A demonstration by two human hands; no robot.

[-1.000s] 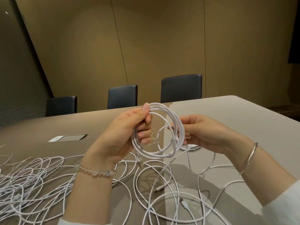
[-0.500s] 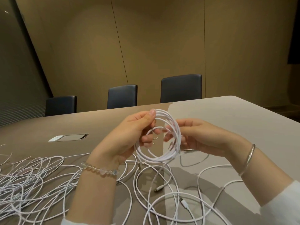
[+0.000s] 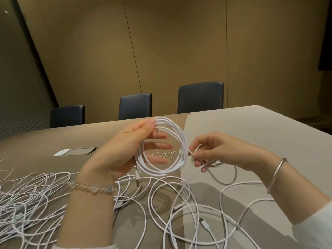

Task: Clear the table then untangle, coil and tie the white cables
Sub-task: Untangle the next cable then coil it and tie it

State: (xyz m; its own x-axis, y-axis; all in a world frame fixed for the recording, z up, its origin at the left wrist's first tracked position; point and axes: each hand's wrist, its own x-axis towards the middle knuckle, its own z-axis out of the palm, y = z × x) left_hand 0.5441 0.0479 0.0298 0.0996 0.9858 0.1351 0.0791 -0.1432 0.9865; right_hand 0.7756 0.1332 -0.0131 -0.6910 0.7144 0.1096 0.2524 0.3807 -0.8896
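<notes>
A tangle [image 3: 27,200] of loose white cables lies on the worktop [image 3: 251,133] at far left. The left hand [image 3: 125,151] grips the coil [image 3: 161,146] at its top and left side, holding it upright and face-on above the worktop. Just right of the coil, the right hand [image 3: 213,151] pinches the free tail [image 3: 193,174], which runs down-left toward the worktop. The next wrap likely goes leftward from the right hand, the nearer one.

Matt white plastic-looking sheath on the coiled cable [image 3: 177,139] and the loose cables [image 3: 36,200]. Smooth, faintly sheeny table [image 3: 260,133]. Shiny metal bangle [image 3: 277,174], right; glassy translucent bead bracelet [image 3: 93,188], left. Dark, leathery-looking chairs [image 3: 200,97], far.
</notes>
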